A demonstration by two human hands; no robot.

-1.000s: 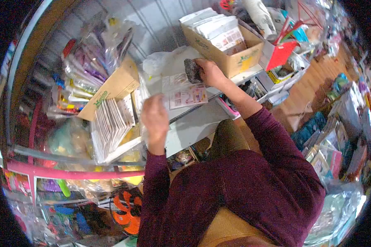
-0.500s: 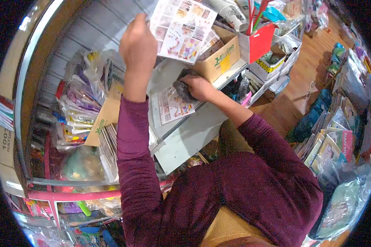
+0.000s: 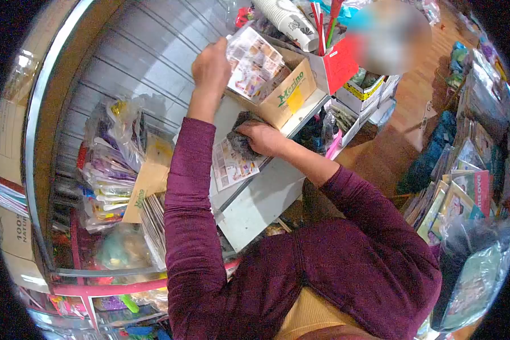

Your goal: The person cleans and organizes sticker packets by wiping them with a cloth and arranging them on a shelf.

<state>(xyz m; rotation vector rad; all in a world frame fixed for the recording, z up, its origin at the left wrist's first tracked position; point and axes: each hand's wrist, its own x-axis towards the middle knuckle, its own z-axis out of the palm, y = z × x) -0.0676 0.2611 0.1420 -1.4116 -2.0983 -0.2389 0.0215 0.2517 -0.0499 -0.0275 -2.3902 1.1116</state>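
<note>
My left hand is closed on the edge of a printed sheet covered in small pictures. The sheet is at the opening of a cardboard box marked "Merino" and overlaps its near side. On the pale shelf below, my right hand grips a dark grey cloth. That bunched cloth lies partly over a second printed sheet, whose lower part shows near the shelf edge.
Paper cups and a red box stand beyond the Merino box. At left are another cardboard box and plastic-wrapped packets. Magazines and a clear plastic bag crowd the right side above the wooden floor.
My left hand has lowered the held sheet from above the shelf to the Merino box opening. My right hand keeps hold of the grey cloth over the lower sheet. The camera view has shifted.
</note>
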